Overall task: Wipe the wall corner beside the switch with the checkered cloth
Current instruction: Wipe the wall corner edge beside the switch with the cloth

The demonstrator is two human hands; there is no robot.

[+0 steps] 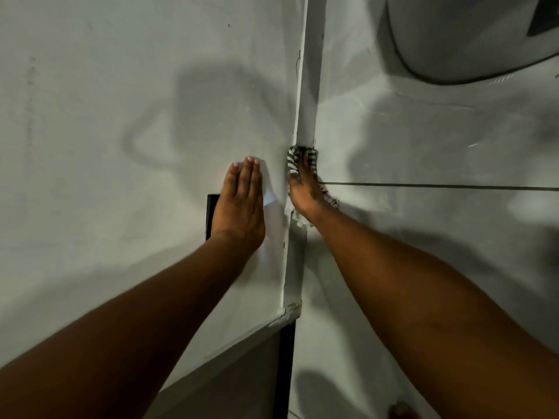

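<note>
right hand (304, 189) presses checkered cloth (292, 160) into the wall corner (305, 116); left hand (240, 201) flat, fingers together (no writing legible).

Lighting dim, greenish cast. Soft arm shadows fall across the wall (121, 116), indicating a source behind the person. Detail soft throughout; slight motion blur. Wide-angle distortion bends lines near frame edges.
</note>
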